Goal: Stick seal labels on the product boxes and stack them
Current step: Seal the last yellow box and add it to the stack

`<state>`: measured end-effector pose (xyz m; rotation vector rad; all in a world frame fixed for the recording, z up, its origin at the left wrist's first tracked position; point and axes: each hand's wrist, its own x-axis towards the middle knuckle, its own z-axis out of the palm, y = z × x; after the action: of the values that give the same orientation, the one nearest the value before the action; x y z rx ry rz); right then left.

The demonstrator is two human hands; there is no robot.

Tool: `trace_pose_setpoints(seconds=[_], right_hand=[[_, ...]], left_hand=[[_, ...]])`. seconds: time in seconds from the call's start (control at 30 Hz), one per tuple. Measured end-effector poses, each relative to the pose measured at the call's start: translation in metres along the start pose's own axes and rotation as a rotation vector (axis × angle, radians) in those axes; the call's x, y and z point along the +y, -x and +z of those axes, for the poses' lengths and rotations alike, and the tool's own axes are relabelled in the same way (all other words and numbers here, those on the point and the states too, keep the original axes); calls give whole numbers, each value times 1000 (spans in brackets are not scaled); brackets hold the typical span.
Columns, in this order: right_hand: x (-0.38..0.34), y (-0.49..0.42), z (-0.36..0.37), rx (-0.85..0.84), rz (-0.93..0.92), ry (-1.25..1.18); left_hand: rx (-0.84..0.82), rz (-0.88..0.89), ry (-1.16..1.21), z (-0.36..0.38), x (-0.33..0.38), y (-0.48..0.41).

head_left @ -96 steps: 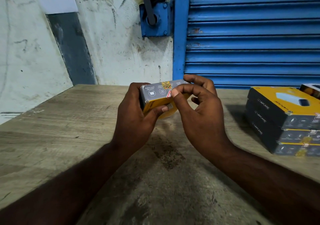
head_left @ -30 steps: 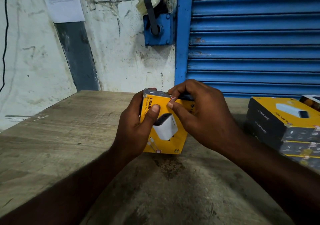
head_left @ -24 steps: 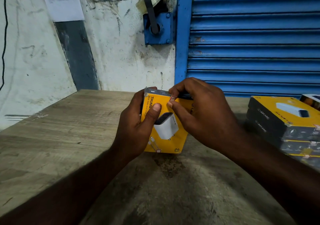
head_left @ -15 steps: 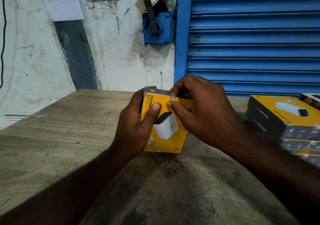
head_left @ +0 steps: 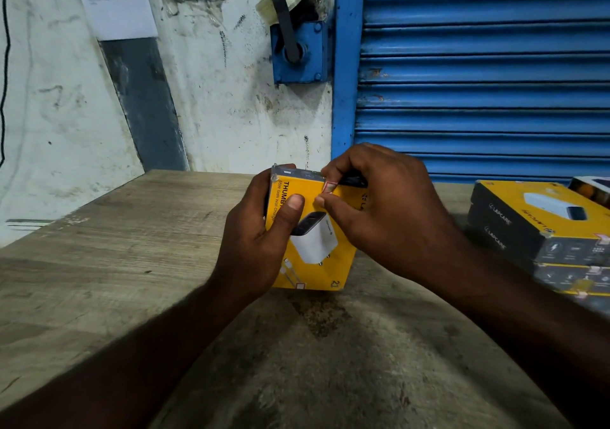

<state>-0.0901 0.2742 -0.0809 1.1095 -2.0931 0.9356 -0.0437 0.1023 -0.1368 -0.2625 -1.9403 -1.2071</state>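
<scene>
A yellow product box (head_left: 317, 257) with a white charger pictured on it stands tilted on the wooden table (head_left: 132, 247), its front face toward me. My left hand (head_left: 254, 244) grips its left side, thumb on the front. My right hand (head_left: 379, 211) curls over the box's top right edge, with thumb and forefinger at a small red-and-white seal label (head_left: 330, 187) folded over that top edge. At the right lies a stack of yellow-and-black boxes (head_left: 544, 234) with seals on their near faces.
A white wall (head_left: 214, 105) with a paper notice and a blue roller shutter (head_left: 478, 75) rise directly behind the table. Another box (head_left: 591, 187) pokes in at the right edge, behind the stack. A dark stain (head_left: 320, 313) marks the wood in front of the held box.
Since 3.2 s ago the box has turned from showing its grey end to showing its yellow front. In the last second both hands hold nearly still, the right fingers shifting slightly on the seal.
</scene>
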Motion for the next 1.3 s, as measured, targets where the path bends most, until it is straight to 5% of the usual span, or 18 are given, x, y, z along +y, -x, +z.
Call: trace_pose_setpoints(seconds=[1.3], right_hand=[[2,1,3,59,-15,32]], left_hand=[[1,-34,-16,0,4,1]])
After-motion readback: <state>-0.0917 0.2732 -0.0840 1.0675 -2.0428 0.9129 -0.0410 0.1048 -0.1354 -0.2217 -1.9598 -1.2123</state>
